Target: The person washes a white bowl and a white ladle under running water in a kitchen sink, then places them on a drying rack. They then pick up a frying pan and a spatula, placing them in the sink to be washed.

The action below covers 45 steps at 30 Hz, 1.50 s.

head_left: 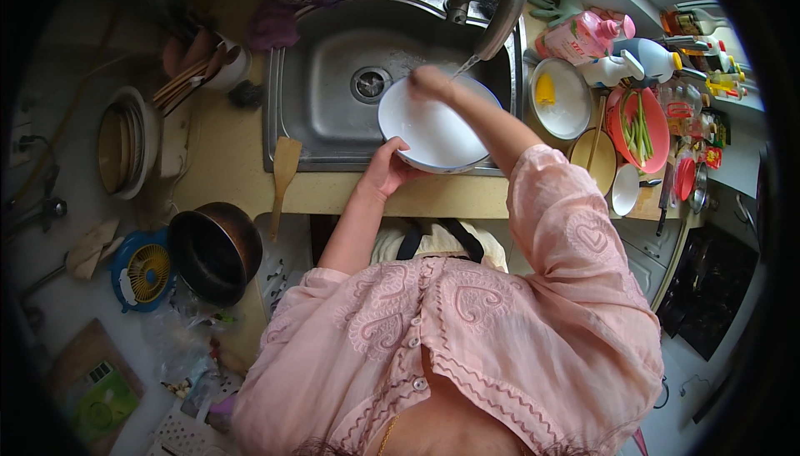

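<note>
Sink [325,81], held white bowl [437,135], stalks [639,129] in basin [659,127]

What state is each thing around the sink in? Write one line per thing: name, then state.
Faucet: running
White bowl: uncovered, held over the sink
Left hand: gripping the bowl's near-left rim
Right hand: blurred at the bowl's far side, grip unclear
Wooden spatula: lying beside the basin
Dark pot: lidless
Red basin: holding green stalks
</note>
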{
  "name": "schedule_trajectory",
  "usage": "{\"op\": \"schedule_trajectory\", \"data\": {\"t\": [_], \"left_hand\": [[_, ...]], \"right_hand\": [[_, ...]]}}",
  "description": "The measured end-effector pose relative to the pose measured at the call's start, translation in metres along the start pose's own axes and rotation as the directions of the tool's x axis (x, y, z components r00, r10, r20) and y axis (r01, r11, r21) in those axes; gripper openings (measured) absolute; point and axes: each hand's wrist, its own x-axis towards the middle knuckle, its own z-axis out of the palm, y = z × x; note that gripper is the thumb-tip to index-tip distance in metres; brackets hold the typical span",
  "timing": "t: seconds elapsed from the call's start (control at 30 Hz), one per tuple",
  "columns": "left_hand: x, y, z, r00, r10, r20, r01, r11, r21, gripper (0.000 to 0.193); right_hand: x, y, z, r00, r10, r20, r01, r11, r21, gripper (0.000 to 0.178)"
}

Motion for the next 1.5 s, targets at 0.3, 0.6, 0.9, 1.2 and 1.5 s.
{"op": "schedule_trajectory", "data": {"t": [0.3, 0.6, 0.9, 1.2, 1.5], "left_hand": [[0.008, -0.002, 0.008, 0.999, 0.033, 0.018, -0.034, 0.996, 0.084, 0.050], [0.019, 0.023, -0.011, 0.913, 0.406, 0.024, -0.364, 0.788, 0.496, 0.067], [0.006, 0.012, 0.003, 0.981, 0.190, -0.046, -0.170, 0.945, 0.278, 0.061], [-0.007, 0.006, 0.004, 0.964, 0.232, -0.130, -0.204, 0.959, 0.196, 0.066], [-0.006, 0.012, -0.001, 0.990, 0.094, -0.104, -0.091, 0.995, 0.031, 0.060]], "right_hand": [[-0.022, -0.053, -0.037, 0.974, -0.008, 0.226, -0.150, 0.727, 0.671, 0.025], [-0.145, -0.051, -0.040, 0.949, 0.084, 0.305, -0.170, 0.949, 0.266, 0.022], [-0.061, -0.078, -0.034, 0.993, -0.108, -0.047, 0.113, 0.772, 0.626, 0.017], [-0.081, 0.016, -0.028, 0.946, 0.186, 0.264, -0.287, 0.861, 0.420, 0.018], [-0.143, 0.011, -0.061, 0.807, 0.571, 0.151, -0.539, 0.608, 0.583, 0.039]]}}
